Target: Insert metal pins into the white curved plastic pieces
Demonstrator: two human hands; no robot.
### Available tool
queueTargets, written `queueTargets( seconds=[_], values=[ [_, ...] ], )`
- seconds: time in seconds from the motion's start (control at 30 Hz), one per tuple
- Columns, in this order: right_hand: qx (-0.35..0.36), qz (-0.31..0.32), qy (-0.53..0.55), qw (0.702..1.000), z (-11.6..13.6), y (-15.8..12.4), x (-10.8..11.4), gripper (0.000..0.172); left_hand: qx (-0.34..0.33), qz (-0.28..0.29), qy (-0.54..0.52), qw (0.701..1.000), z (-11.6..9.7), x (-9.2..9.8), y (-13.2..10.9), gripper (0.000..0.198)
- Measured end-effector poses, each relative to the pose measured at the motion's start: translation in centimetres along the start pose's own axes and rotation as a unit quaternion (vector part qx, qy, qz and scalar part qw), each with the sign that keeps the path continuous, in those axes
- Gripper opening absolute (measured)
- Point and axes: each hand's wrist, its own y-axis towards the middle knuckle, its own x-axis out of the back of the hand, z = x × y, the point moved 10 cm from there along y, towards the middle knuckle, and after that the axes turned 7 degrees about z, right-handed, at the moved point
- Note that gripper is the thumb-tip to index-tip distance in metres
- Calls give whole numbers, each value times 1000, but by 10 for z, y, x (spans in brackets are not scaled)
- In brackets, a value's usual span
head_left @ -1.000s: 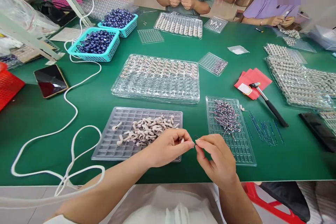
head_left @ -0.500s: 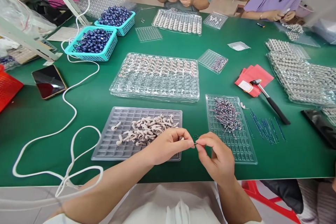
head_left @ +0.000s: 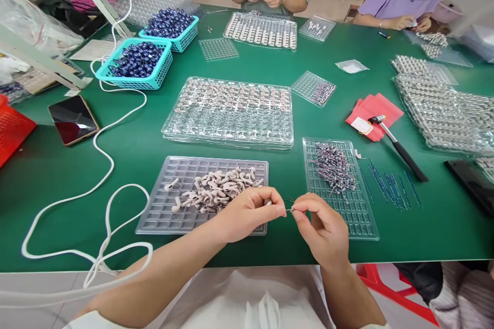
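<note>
My left hand is closed in a pinch around a white earbud shell, mostly hidden by the fingers. A thin wire-like piece spans the small gap to my right hand, whose thumb and forefinger are pinched on its other end. Fine loose wire ends stick up just above. Below and left of my left hand, a grey compartment tray carries a heap of white earbud shells. Beyond my right hand lies a clear tray with a pile of small wired parts.
A clear blister tray of round parts lies ahead. Right are a hammer, red envelopes and thin blue rods. Left are a phone, white cable and turquoise baskets. Two co-workers sit opposite.
My right hand has shifted slightly right, away from my left. The gap between the fingertips is wider, showing more of the thin piece. My left hand has hardly moved.
</note>
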Motion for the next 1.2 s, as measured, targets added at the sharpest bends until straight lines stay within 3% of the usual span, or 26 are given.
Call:
queueTargets(
  seconds=[0.63,0.8,0.97,1.2],
  values=[
    [-40,-58,55,996,-9,-3,15,8,-7,-6,-13,1000,1,5,-1,23],
    [-44,-89,73,992,-12,-5,22,10,-18,-34,-87,995,1,13,0,21],
    [-57,-104,79,990,-18,-7,23,9,-32,-32,-227,973,2,10,1,37],
    [-84,-145,66,984,-26,-12,28,5,-1,-52,-232,971,13,12,3,34]
  ],
)
